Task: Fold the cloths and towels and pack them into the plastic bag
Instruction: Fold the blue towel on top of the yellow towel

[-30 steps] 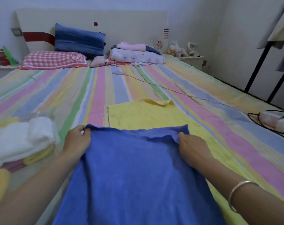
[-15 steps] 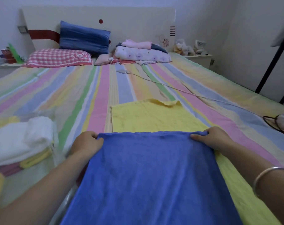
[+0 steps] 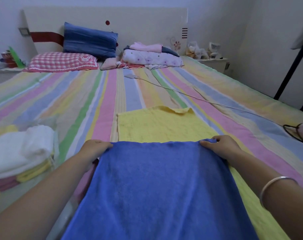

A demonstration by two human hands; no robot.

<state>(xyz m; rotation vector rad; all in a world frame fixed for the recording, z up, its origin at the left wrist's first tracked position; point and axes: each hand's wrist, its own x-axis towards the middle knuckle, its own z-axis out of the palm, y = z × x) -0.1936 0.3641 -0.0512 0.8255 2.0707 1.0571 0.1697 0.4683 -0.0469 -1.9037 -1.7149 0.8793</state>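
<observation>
Bed [image 3: 98, 104]: striped sheet in pastel bands that run from the near edge to the headboard [image 3: 138, 28].

Blue towel [image 3: 161, 187]: the thing you are working on. It lies at the middle of the bed's near edge, spread flat, with its far edge straight between your two hands. It covers the near part of the yellow towel.

Yellow towel [image 3: 161, 125]: flat on the bed under the blue one. It reaches further toward the bed's middle and shows again along the blue towel's right side. Its far right corner is turned up in a small fold.

Pile of folded towels [image 3: 20, 149]: near the left edge of the bed, well apart from the blue towel. White on top, with yellow and dark pink layers below. Clear plastic [image 3: 45, 120] shows at the pile's far side; you cannot tell whether the pile sits inside it.

Head end: blue pillow [image 3: 90, 42] propped against the headboard, checked pillow [image 3: 60, 62] flat in front of it, folded bedding [image 3: 152, 57] to their right.

Left hand [image 3: 93, 149]: on the blue towel's far left corner, fingers [image 3: 105, 146] curled over the edge and grasping it.

Right hand [image 3: 220, 147]: on the far right corner, fingers [image 3: 208, 143] curled round the bunched edge and grasping it. A silver bangle [image 3: 275, 186] sits on that wrist.

Cable [image 3: 182, 94]: thin, crossing the sheet from the bed's middle toward the right edge.
</observation>
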